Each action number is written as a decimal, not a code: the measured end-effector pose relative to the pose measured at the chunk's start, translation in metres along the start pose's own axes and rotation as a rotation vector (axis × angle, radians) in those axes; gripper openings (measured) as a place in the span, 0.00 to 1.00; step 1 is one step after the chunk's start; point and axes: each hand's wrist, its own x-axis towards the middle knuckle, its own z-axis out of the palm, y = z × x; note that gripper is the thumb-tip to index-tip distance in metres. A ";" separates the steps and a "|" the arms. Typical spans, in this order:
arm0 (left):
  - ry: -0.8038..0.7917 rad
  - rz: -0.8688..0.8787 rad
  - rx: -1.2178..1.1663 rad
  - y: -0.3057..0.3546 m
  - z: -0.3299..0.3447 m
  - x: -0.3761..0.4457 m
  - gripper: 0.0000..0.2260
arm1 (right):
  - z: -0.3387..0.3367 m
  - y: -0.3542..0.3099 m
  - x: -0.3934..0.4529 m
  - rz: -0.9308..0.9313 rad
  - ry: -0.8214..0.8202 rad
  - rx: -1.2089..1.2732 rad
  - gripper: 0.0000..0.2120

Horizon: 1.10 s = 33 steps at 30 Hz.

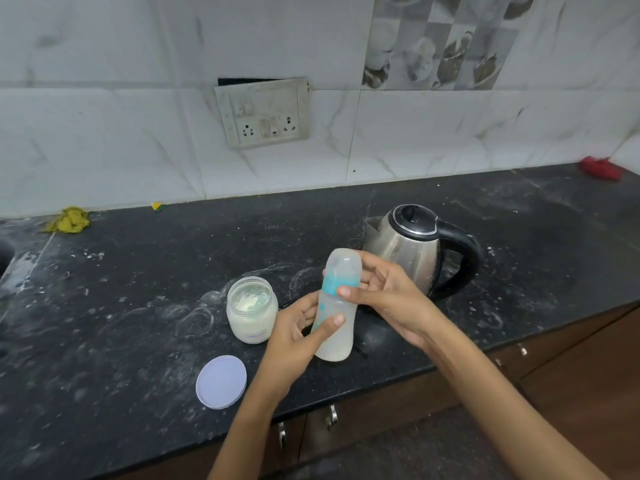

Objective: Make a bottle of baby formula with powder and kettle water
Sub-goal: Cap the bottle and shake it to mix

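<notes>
Sink (5, 258) cut off at left edge; jar (252, 311) label print unreadable.

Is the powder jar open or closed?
Open. The powder jar has no top on, so you can see the powder inside, and its round lid lies flat on the counter nearby.

I am seeing a cloudy bottle (335, 306) with a teal collar and pale milky liquid between my hands. Left of my left hand (298, 332), a jar (251, 311) is showing cream powder, its lid (221, 381) pale lilac. Beyond my right hand (388, 294), a kettle (412, 251) is gleaming silver and black. The counter (121, 306) is looking black, flecked white.
</notes>
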 end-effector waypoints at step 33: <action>0.224 0.016 0.033 0.054 -0.003 0.031 0.17 | 0.020 0.010 -0.019 -0.281 0.356 -0.643 0.42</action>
